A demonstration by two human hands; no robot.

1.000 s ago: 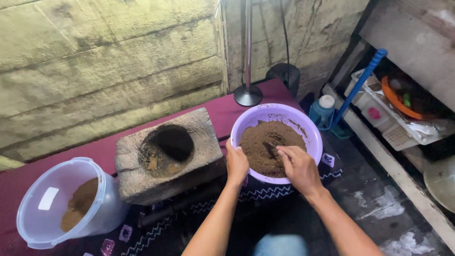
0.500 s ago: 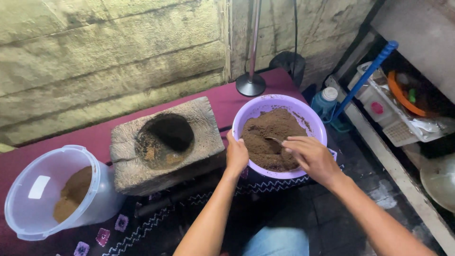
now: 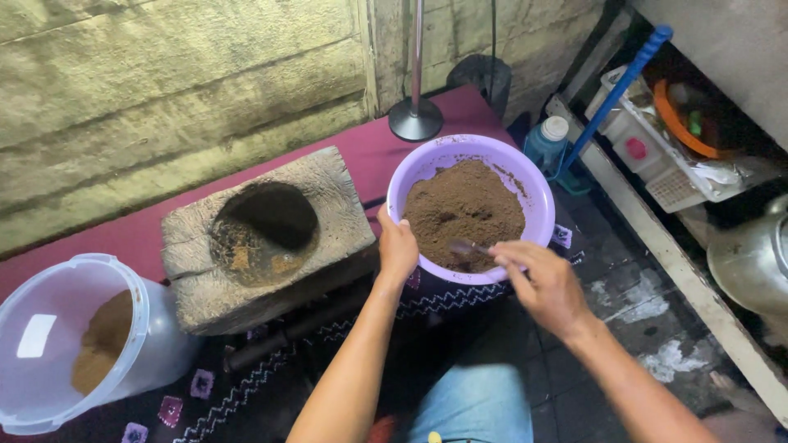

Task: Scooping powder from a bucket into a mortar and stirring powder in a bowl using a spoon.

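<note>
- The purple bowl (image 3: pixel 419 176) of brown powder (image 3: pixel 464 209) stands on the maroon mat (image 3: pixel 361 152), at its right end, just beside the stone mortar block (image 3: pixel 267 234).
- The left hand (image 3: pixel 397 246) grips the bowl's near-left rim as it did half a second ago, fingers curled over the edge.
- The right hand (image 3: pixel 543 283) has pulled back from over the powder to the near rim; its fingers are closed on a small spoon (image 3: pixel 464 245) whose tip lies in the powder.
- The powder's surface now shows more fully, with dents near the middle.
- The mortar's hollow holds brown residue.
- A clear plastic tub (image 3: pixel 123 353) with some brown powder sits at far left, well apart.
- Behind the bowl stands a metal stand base (image 3: pixel 414 121); to the right, a blue bottle (image 3: pixel 546 143) and a blue handle (image 3: pixel 616 94).
</note>
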